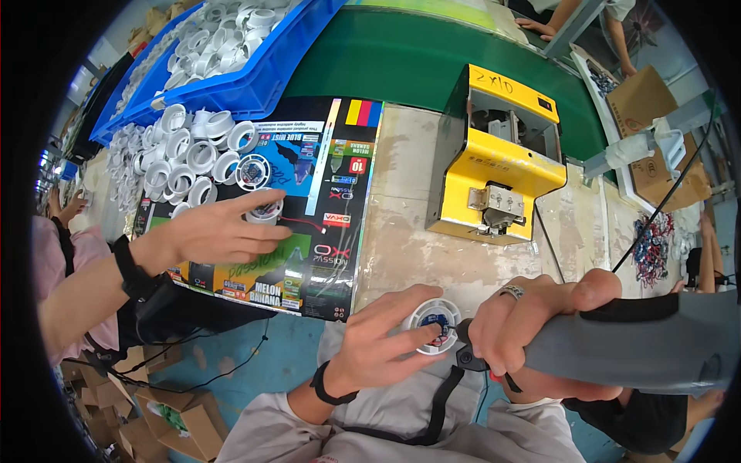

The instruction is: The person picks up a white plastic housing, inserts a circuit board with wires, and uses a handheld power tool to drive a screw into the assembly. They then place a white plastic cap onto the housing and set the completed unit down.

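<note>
White cup (423, 310): grasped by the left hand (386, 332), thumb and fingers around its rim, just off the near edge of the surface and over the lap; one fingertip reaches over the face.
Blue board: the small blue board (442, 319) sits inside the cup, with some red at its lower part. A grip on the rim alone would likely spare it pressure.
Grey tool (633, 347): clasped firmly by the right hand (532, 316). Its wide body should suit a full wrap, wrist level, so that the nose does not wander.
Black nose (464, 332): right at the cup's right rim; whether it touches cannot be told. Best, I judge, to square the cup to it and have the left fingertip clear of its line.
Printed sheet (328, 270): on the surface (401, 239) to the left; a co-worker's hand (231, 231) is over another white cup (266, 214), whose red wire (307, 223) trails right. Elbow room on that side seems worth minding.
White rings (201, 157): heaped on the sheet, beside a blue bin (282, 73) full of more.
Yellow machine (505, 166): on the surface beyond the right hand, well apart from the cup.
</note>
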Tool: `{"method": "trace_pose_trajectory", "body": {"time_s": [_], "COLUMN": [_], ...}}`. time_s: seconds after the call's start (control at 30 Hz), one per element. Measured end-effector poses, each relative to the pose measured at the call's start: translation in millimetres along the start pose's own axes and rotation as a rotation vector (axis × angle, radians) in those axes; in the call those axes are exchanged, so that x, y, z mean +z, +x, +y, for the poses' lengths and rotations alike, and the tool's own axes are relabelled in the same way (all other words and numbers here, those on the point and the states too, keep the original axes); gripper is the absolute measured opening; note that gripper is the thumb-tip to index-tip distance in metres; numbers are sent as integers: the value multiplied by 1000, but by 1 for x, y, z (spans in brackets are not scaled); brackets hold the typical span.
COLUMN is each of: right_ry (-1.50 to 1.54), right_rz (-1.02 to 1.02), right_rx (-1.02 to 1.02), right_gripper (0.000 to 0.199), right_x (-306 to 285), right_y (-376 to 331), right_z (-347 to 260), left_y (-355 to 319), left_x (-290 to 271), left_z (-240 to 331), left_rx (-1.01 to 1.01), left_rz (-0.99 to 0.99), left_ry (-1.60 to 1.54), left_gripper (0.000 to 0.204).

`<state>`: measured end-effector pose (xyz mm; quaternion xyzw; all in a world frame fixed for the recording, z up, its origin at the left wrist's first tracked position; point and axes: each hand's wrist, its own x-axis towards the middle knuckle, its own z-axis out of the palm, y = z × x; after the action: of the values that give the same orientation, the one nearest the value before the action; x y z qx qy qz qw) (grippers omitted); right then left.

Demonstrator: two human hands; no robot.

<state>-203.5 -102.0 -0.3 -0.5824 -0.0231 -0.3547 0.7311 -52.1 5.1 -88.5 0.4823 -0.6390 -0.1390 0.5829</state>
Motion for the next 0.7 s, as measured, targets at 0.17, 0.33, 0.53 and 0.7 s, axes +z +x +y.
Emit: {"method": "trace_pose_trajectory", "body": {"time_s": [0.17, 0.33, 0.53, 0.7], "right_ry": [85, 136, 111, -110], "right_rz": [-16, 5, 48, 307], "right_rx": [28, 15, -67, -285], "right_gripper": [56, 54, 60, 78], "right_x": [2, 1, 4, -22], "right_y": [-2, -8, -13, -22], "right_z": [5, 7, 17, 14], "left_y": [-7, -8, -5, 4], "left_x": [1, 4, 0, -30], "left_z": [-4, -6, -5, -21], "left_rx": [-5, -43, -103, -256], "left_rz": [-17, -30, -98, -58], "left_ry": [-43, -213, -240, 133], "left_gripper": [36, 35, 35, 32]}}
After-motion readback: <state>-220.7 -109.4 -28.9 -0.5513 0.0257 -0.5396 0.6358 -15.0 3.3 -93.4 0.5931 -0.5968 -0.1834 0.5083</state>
